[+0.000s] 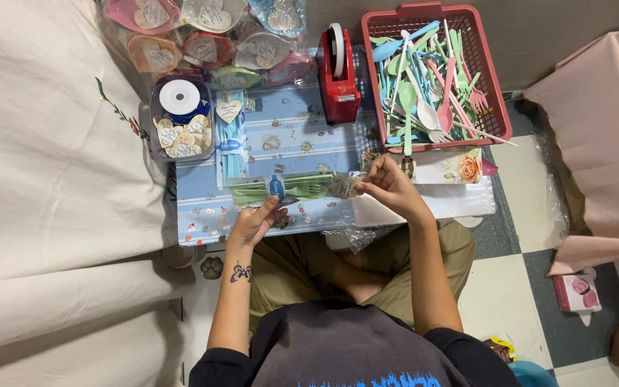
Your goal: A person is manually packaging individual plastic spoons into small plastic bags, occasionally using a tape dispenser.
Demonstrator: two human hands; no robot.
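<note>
Left hand [256, 222] pins the green cutlery pack [281, 188] — right fingers [370, 185] pinch, seemingly, its tag [345, 186].

We have one view only, a camera worn on the head, looking almost straight down past the chest and crossed legs at the low table [202, 215] in mid-frame, close enough to fill the frame; the red basket [492, 79] sits upper right, checkered floor lower right
</note>
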